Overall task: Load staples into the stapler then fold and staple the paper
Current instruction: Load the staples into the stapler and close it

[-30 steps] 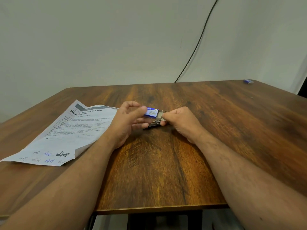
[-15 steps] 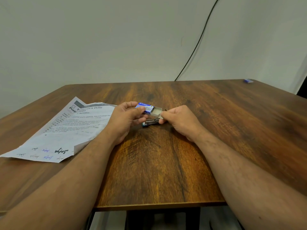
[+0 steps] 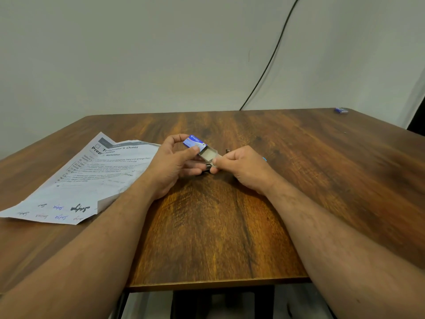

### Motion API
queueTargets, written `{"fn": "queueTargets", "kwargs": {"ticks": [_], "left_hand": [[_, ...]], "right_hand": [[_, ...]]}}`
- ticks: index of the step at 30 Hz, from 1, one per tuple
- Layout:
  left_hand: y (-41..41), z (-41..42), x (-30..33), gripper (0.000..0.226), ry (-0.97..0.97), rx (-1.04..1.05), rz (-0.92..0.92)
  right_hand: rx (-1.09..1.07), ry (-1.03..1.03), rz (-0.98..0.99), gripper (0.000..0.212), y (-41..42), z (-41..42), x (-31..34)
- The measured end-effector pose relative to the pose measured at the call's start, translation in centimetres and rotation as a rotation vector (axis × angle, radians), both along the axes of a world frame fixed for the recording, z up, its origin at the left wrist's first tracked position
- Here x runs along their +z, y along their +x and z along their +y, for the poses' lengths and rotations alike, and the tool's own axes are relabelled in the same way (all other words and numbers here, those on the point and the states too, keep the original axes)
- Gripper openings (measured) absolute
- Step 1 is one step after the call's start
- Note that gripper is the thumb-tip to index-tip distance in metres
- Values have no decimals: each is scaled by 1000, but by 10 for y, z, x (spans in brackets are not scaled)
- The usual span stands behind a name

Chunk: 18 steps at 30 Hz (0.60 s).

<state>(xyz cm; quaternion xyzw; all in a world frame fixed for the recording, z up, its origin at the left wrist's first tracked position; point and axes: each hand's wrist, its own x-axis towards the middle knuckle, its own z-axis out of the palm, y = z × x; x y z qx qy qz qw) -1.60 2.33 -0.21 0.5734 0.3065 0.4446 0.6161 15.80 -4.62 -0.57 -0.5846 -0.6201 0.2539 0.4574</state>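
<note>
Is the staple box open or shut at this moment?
Open. The staple box has its grey inner tray slid out of the blue sleeve; the left hand holds the sleeve, the right hand pinches the tray.

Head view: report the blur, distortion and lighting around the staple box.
Head view: the staple box and its pulled-out tray are fairly sharp, but the box print stays unreadable; the left hand and right hand are slightly soft. Wide-angle distortion bows the table edges and stretches the forearms. Lighting is soft and even, with no glare and faint shadows under the hands.

Wood table (image 3: 299,180), plain wall (image 3: 138,54) w/ black cable (image 3: 271,58)
</note>
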Motion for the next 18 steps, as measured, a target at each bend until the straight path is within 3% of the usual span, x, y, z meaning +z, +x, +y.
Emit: {"fn": "queueTargets", "kwargs": {"ticks": [8,18], "left_hand": [[1,3,-1,47,-56,70,-64],[1,4,-1,43,-47,62,-28]], "right_hand": [[-41,15,68,37,2,-6,7],[-132,102,-46,30,4,-5,3]]}}
